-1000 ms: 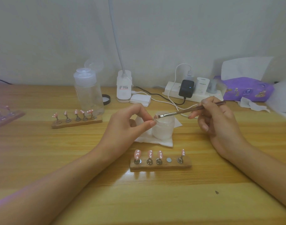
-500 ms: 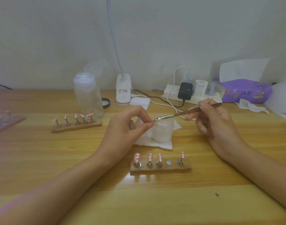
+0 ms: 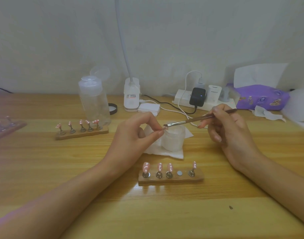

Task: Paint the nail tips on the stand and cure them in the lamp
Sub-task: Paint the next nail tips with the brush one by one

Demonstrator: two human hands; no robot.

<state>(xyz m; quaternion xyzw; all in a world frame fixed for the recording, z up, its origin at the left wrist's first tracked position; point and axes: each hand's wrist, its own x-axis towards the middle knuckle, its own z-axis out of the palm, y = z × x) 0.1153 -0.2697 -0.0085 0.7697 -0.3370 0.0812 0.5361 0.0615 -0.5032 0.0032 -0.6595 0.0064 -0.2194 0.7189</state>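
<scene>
While left hand [image 3: 134, 133] pinches nail tip [image 3: 165, 128], right hand [image 3: 230, 133] grips brush [image 3: 190, 120]; stand [image 3: 171, 180] between forearms.

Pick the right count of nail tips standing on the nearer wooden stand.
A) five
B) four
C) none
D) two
B: four pink tips stand on the nearer stand, and one bare round spot sits between the third and the last.
</scene>
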